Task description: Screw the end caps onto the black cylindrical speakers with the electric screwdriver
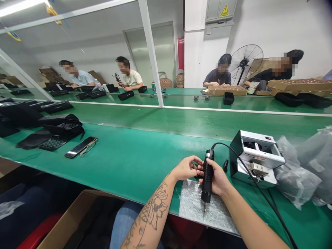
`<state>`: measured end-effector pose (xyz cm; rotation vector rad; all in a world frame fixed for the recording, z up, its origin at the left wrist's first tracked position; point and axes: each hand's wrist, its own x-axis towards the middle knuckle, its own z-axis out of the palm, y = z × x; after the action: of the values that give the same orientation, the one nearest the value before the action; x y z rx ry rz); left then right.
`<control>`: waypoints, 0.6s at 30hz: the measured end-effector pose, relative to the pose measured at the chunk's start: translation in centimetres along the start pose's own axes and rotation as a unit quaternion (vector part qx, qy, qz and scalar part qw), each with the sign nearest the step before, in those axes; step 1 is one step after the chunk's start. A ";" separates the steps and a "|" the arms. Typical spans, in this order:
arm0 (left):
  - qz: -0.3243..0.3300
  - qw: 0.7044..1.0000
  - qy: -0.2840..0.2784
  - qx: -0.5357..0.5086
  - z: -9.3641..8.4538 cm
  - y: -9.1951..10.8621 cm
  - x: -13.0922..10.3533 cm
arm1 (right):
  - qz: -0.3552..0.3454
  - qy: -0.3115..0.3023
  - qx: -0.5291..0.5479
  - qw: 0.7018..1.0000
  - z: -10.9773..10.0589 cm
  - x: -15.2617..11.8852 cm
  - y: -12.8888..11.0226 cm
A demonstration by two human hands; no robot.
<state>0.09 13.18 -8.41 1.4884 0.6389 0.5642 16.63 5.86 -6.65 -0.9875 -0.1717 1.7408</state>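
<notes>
My right hand (219, 178) is wrapped round a black electric screwdriver (207, 176), its bit pointing down toward me and its cable looping off to the right. Close against its left side is my left hand (188, 168), fingers curled together. Part of something dark shows under those fingers, but I cannot make out what it is. Below both hands a sheet of bubble wrap (190, 199) lies on the green table at its front edge. A small black piece (226, 165) rests just right of my right hand.
A black-and-white screw feeder (255, 159) stands at right beside clear plastic bags (298, 173). To the left lie a phone (80, 147) and black cases with grilles (61, 129). An open cardboard box (70, 214) sits below the edge. Several people work across the green conveyor (116, 116).
</notes>
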 end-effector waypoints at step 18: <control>-0.004 1.000 -0.009 0.007 0.0 0.3 -0.1 | 0.006 -0.017 0.001 1.000 0.1 -0.2 -0.2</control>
<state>-0.03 13.11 -8.14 1.5015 0.6362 0.5408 16.72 5.77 -6.35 -0.9608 -0.1863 1.7681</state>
